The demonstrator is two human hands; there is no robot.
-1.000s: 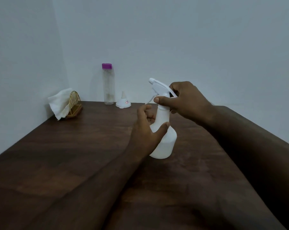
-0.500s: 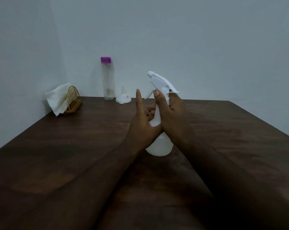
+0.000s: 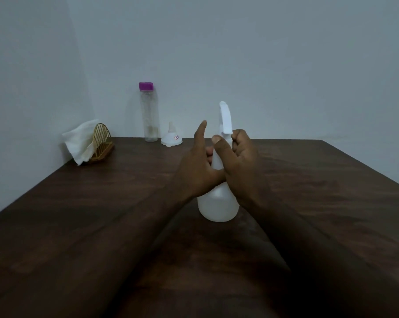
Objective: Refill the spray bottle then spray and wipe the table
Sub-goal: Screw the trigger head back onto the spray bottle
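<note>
A white spray bottle [image 3: 218,206] stands upright on the dark wooden table [image 3: 102,214], near the middle. My right hand [image 3: 237,161] grips its neck just under the white trigger head [image 3: 225,118], thumb and fingers curled round it. My left hand [image 3: 197,171] holds the bottle's shoulder from the left, fingers curled behind the neck and thumb pointing up. The trigger head points away from me. The bottle's neck is mostly hidden by both hands.
At the back by the wall stand a clear bottle with a purple cap [image 3: 149,113] and a small white funnel [image 3: 171,140] turned upside down. A gold wire holder with white cloth [image 3: 86,143] sits in the far left corner.
The trigger head has turned from pointing left to pointing away from me. My right hand dropped from the head to the neck and twisted with it. The bottle stayed in place.
</note>
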